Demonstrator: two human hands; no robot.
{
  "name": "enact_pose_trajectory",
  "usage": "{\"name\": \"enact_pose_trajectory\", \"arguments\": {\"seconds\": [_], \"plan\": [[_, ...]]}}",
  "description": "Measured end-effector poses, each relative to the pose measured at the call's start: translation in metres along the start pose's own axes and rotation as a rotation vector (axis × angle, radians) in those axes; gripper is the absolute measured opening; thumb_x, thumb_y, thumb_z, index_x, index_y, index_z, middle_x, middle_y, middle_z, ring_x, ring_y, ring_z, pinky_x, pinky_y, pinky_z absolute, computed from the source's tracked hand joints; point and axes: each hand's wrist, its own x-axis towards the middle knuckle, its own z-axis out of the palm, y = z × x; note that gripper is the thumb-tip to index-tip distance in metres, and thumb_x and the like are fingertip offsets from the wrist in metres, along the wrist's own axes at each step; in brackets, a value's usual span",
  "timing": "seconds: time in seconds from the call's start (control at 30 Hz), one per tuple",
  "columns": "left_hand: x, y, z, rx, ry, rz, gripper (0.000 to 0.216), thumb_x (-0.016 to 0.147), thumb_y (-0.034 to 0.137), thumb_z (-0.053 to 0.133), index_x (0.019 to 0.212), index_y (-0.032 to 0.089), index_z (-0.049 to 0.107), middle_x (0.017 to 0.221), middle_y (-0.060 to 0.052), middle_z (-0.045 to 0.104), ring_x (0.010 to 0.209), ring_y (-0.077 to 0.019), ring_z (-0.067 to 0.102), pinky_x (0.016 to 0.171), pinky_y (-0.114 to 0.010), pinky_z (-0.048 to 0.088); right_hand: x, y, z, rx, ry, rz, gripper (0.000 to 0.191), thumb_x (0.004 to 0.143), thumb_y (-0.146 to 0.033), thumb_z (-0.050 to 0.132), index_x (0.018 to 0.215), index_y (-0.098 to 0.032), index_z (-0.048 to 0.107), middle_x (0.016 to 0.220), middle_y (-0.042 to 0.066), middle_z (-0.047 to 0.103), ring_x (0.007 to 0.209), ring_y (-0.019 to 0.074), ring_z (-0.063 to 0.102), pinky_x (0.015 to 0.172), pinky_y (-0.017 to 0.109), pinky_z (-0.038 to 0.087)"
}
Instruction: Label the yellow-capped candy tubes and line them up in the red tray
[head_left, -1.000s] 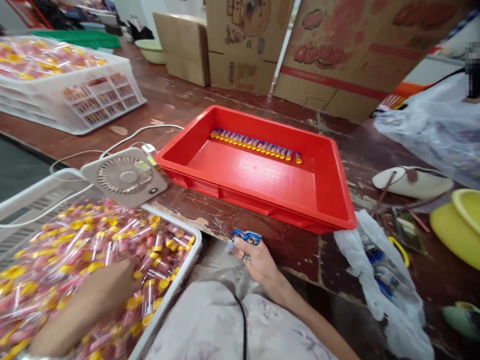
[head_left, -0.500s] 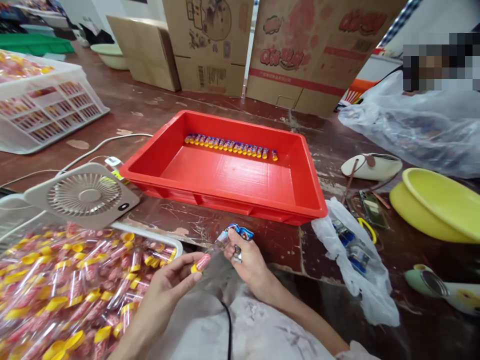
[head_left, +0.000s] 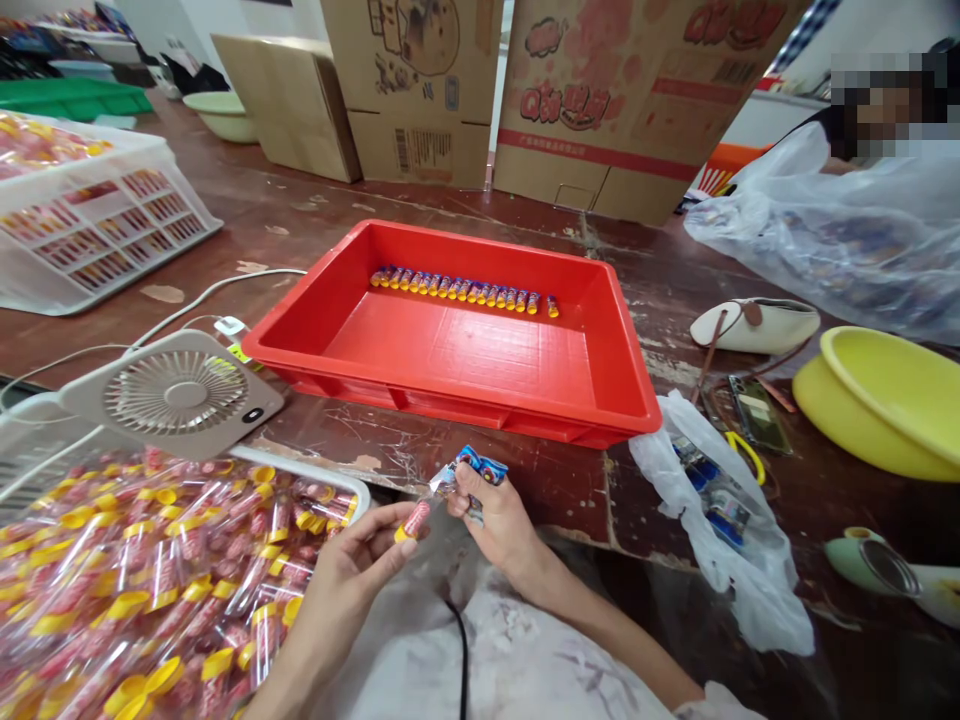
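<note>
My left hand (head_left: 352, 575) pinches a small clear tube (head_left: 417, 518) with red filling and a yellow cap. My right hand (head_left: 495, 520) holds the tube's other end together with a blue sticker strip (head_left: 480, 464). Both hands meet over my lap, just before the table edge. To my left a white crate (head_left: 352, 482) is heaped with several of the same wrapped tubes (head_left: 142, 590). Ahead stands a red tray (head_left: 457, 405) with a row of blue-labelled tubes (head_left: 461, 289) along its far wall.
A small white fan (head_left: 174, 393) with a cable lies left of the red tray. Another white crate (head_left: 90, 230) stands far left. Cardboard boxes (head_left: 600, 110) line the back. Right: plastic bags (head_left: 720, 520), yellow bowls (head_left: 885, 400), a white pouch (head_left: 754, 325) and another person (head_left: 885, 110).
My left hand left the white crate with one tube and brought it to my right hand. The view shifted to the right.
</note>
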Motion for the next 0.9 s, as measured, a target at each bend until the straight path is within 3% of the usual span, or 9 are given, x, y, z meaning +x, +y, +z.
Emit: {"name": "enact_pose_trajectory", "arguments": {"seconds": [0.17,0.37,0.47,0.57,0.73,0.9], "plan": [[-0.002,-0.003,-0.001,-0.035,-0.056,-0.026,0.042,0.070,0.041,0.082,0.106,0.022,0.074,0.104,-0.008,0.076,0.092,-0.0230,0.070,0.081,-0.029,0.056,0.000,0.002,-0.003,-0.205,-0.039,-0.126,0.035,0.069,-0.037,0.085,0.058,-0.018,0.058,0.053,-0.005,0.050,0.052,0.0094,0.040,0.053,0.026,0.032],[0.000,-0.002,0.006,-0.076,-0.047,0.036,0.046,0.071,0.037,0.082,0.111,0.019,0.067,0.096,-0.007,0.074,0.086,-0.0209,0.071,0.077,-0.028,0.056,-0.006,0.008,-0.001,-0.313,-0.082,-0.083,0.030,0.066,-0.043,0.085,0.073,-0.016,0.072,0.060,-0.003,0.058,0.054,0.0100,0.041,0.054,0.026,0.030],[0.003,0.000,0.011,-0.110,-0.009,0.078,0.047,0.070,0.036,0.082,0.111,0.019,0.065,0.092,-0.006,0.074,0.084,-0.0219,0.072,0.079,-0.032,0.057,-0.009,0.011,0.001,-0.319,-0.156,-0.005,0.030,0.067,-0.043,0.085,0.076,-0.016,0.075,0.063,-0.001,0.061,0.055,0.0105,0.042,0.054,0.026,0.030],[0.005,0.003,0.014,-0.125,0.017,0.108,0.042,0.068,0.034,0.083,0.104,0.020,0.067,0.093,-0.006,0.075,0.085,-0.0226,0.073,0.081,-0.032,0.058,-0.009,0.012,0.001,-0.280,-0.130,0.012,0.028,0.067,-0.039,0.086,0.079,-0.016,0.075,0.068,0.000,0.065,0.058,0.0112,0.046,0.055,0.025,0.032],[0.006,0.002,0.010,-0.134,-0.083,0.089,0.049,0.071,0.032,0.083,0.116,0.021,0.070,0.099,-0.007,0.078,0.089,-0.0229,0.073,0.079,-0.030,0.058,-0.006,0.008,0.000,-0.170,-0.060,-0.009,0.032,0.063,-0.038,0.088,0.082,-0.016,0.074,0.067,-0.001,0.064,0.055,0.0103,0.046,0.053,0.024,0.033],[0.010,-0.005,0.011,-0.234,0.014,0.062,0.032,0.074,0.032,0.081,0.103,0.020,0.078,0.099,-0.007,0.080,0.084,-0.0208,0.073,0.074,-0.027,0.060,-0.007,0.009,0.004,-0.105,-0.110,0.062,0.034,0.062,-0.039,0.089,0.081,-0.015,0.074,0.060,-0.002,0.060,0.051,0.0096,0.042,0.051,0.025,0.030]]}}
